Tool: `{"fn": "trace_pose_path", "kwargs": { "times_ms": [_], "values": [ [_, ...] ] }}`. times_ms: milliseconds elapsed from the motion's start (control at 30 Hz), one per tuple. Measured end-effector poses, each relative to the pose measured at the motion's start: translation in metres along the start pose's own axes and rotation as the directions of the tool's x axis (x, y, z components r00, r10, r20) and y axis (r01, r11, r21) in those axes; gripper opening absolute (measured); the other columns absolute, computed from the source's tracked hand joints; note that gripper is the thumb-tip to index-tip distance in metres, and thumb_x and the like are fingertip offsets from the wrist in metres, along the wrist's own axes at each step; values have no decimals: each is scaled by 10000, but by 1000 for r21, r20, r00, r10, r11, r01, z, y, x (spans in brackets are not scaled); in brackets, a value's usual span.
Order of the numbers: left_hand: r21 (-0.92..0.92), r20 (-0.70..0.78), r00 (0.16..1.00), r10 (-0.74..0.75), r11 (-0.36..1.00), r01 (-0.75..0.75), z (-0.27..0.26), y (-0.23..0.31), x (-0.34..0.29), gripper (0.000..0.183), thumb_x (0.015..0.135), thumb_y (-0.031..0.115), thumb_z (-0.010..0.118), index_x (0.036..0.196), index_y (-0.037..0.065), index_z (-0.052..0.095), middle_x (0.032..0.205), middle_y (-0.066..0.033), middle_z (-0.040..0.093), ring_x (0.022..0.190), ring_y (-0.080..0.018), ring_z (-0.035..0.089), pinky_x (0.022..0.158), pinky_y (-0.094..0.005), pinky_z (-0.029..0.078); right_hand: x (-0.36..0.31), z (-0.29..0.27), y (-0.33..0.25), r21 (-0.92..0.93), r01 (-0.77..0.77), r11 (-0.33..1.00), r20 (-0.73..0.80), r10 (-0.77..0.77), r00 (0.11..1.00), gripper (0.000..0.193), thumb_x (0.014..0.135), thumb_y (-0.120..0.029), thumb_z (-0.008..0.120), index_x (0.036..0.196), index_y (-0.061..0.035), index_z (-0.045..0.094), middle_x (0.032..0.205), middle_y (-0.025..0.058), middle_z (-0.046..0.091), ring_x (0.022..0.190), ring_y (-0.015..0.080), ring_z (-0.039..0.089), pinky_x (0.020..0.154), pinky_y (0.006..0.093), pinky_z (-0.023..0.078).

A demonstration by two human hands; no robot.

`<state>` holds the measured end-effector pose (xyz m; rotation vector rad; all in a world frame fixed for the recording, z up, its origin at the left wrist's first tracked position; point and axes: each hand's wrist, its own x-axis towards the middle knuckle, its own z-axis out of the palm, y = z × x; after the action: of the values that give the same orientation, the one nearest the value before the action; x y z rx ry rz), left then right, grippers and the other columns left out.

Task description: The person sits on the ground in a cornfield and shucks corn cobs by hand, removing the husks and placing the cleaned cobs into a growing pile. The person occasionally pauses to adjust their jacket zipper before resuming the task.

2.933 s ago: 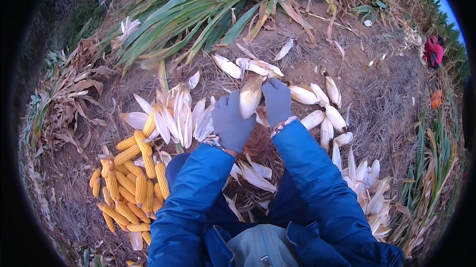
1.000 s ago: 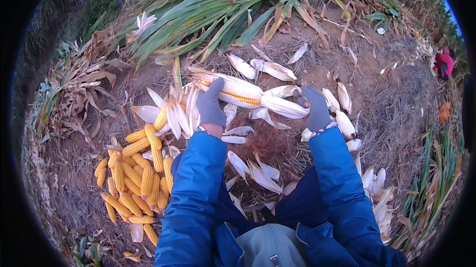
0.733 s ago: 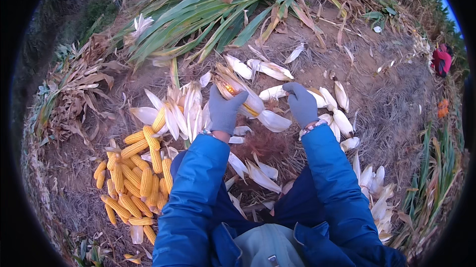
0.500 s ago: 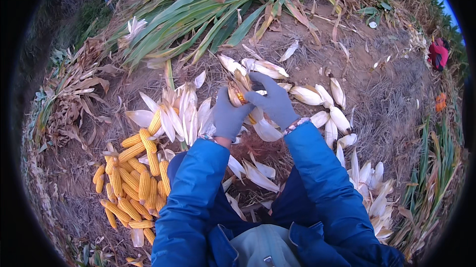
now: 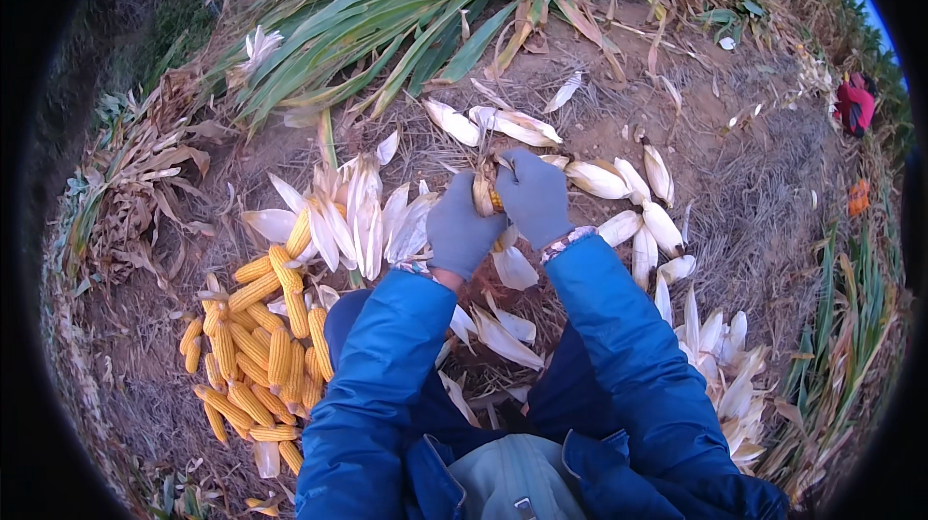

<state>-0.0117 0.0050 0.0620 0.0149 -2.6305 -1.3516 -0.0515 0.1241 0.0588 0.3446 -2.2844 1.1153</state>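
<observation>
The left hand (image 5: 466,232) grasps a corn ear (image 5: 496,201), and the right hand (image 5: 532,199) holds its husk (image 5: 481,193) near the top.

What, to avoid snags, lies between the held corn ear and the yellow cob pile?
The left hand holding the corn ear, blue left sleeve and left knee, in this view; pale husks lie alongside.

Grey-gloved left hand (image 5: 464,230) and grey-gloved right hand (image 5: 536,199) both grip partly husked yellow corn ear (image 5: 496,201); heap of bare yellow cobs (image 5: 278,358) lower left, pale unhusked corn ears (image 5: 596,182) at right, long green-and-brown corn leaves (image 5: 387,32) along top
</observation>
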Motion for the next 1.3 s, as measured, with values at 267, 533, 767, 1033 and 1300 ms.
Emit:
{"fn": "trace_pose_path", "kwargs": {
  "times_ms": [267,533,767,1033,1300],
  "values": [
    [-650,54,998,-39,757,65,16,-15,5,610,735,251,776,1202,1,474,1068,-114,597,941,-168,599,796,-289,499,3,1,17,853,-480,204,276,605,747,164,877,-163,551,866,-2,577,808,33,571,722,110,564,612,266,443],
    [-937,141,954,-264,274,215,18,-25,15,491,756,130,725,1158,-18,485,1014,-75,590,875,-156,598,753,-279,497,2,-5,1,861,-493,-122,471,557,684,141,907,-156,525,915,-26,580,795,45,547,714,136,551,648,266,457],
    [-977,23,906,-423,184,110,0,-52,26,497,700,-28,657,1164,19,485,1009,-98,590,905,-229,614,756,-339,523,4,-29,62,828,-558,50,406,633,659,202,875,-248,593,881,-46,595,714,10,512,586,88,455,533,234,387],
    [-822,-217,954,-208,566,-63,-10,-54,31,543,607,-5,711,1107,28,502,975,-73,586,850,-192,600,760,-304,498,-2,-27,75,-49,-359,932,287,357,889,397,803,-290,653,1095,-31,579,910,72,620,823,196,599,727,341,479],
    [-451,-220,968,-117,892,5,8,-22,11,559,624,205,782,1090,45,519,958,-108,655,864,-243,652,743,-341,506,4,-21,-17,363,-202,910,445,21,895,562,768,-227,724,1266,-62,521,1212,124,568,1099,188,553,901,311,454]
  ]
}}
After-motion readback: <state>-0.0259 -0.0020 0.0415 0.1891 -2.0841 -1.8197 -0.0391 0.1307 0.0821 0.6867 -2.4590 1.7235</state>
